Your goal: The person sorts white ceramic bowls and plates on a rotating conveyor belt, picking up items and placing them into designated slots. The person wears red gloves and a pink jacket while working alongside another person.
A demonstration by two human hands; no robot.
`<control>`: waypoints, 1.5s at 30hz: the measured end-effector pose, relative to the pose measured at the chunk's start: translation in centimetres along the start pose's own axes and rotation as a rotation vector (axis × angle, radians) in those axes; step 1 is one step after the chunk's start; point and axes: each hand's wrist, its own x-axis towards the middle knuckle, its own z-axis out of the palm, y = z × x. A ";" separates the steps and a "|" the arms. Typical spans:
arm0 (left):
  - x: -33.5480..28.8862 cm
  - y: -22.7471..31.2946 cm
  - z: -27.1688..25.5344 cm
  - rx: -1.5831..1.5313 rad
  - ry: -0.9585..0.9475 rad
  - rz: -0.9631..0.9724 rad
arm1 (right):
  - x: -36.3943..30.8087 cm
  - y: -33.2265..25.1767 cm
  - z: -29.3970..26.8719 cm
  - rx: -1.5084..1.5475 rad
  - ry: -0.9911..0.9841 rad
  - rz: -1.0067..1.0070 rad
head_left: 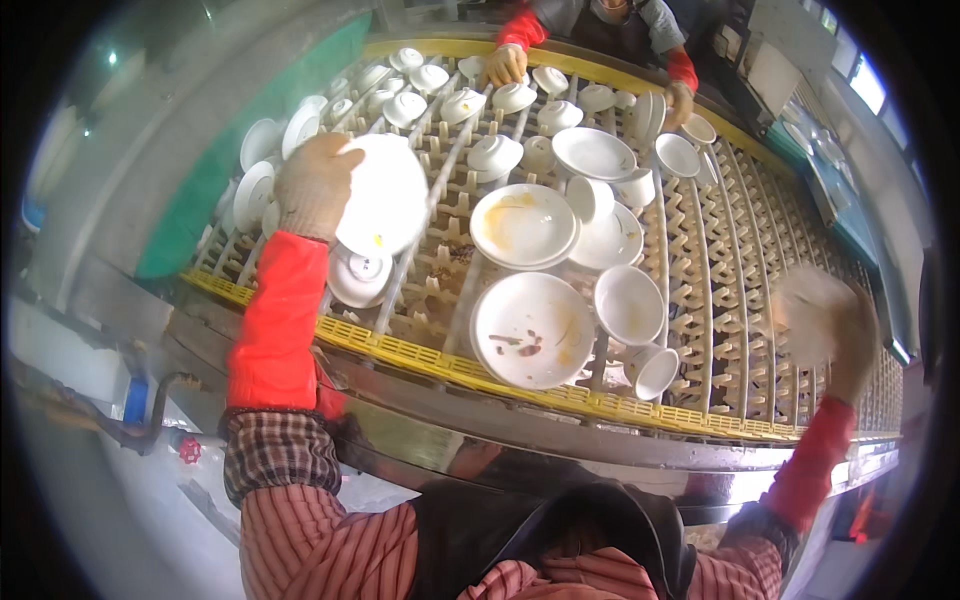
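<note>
My left hand [315,190], in a tan work glove with a red sleeve cover, grips the edge of a white plate [388,200] tilted over the peg conveyor. Just below that plate lies an upturned white bowl [360,277]. My right hand [845,330], also gloved, is above the bare pegs at the right. Motion smears its fingers, so I cannot make out whether it holds anything. Between my hands lie a plate with dark food scraps [533,330], a plate with a yellow smear [524,226], a white bowl [629,305] and a small cup [652,371] on its side.
The pegged conveyor [735,290] has a yellow near edge [400,352]. Several upturned bowls [495,157] stand toward the far side, with plates [254,197] upright at left. Across from me, a co-worker's gloved hands [507,64] touch the dishes. A green curtain [215,170] hangs at left.
</note>
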 end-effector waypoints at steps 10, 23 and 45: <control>-0.4 0.7 7.1 0.226 -0.025 0.116 | -14.4 12.1 -35.5 -1.027 0.675 0.354; -2.1 6.9 18.7 -0.021 -0.587 0.295 | -8.4 -5.0 9.6 -0.355 -0.370 -0.106; -3.8 22.6 9.1 -0.522 -0.694 -0.123 | -7.2 -13.0 29.1 0.632 -0.705 0.446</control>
